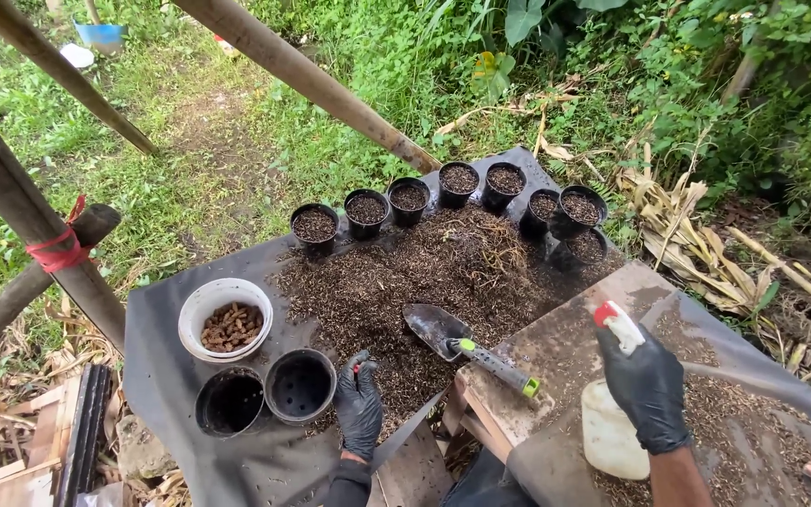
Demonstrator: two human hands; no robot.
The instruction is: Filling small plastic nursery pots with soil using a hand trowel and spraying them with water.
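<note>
At the lower right of the frame, the right hand (647, 385), in a black glove, has its fingers (633, 361) closed around the neck of one white spray bottle (610, 427) with a red and white trigger head. The bottle stands upright on a wooden board (556, 352).

At the lower middle, the left hand (359, 404), also in a black glove, is at the near edge of the soil heap (424, 272). Its fingers are curled and only a little open, with the tips touching the soil. Something small and red shows between them, but I cannot tell what it is.

Just to the left of this hand stand two empty black pots (265, 392), side by side and touching. Behind them is one white bowl (197, 310) with brown pieces inside.

Between the two hands lies one trowel (466, 345) with a metal blade and a grey and green handle; the blade rests on the soil and the handle lies on the board.

All of this lies on a dark sheet (157, 347) spread over the ground. At its far edge, in the upper middle of the frame, eight black pots filled with soil (365, 210) stand in a curved row. Behind them are grass and green plants.
</note>
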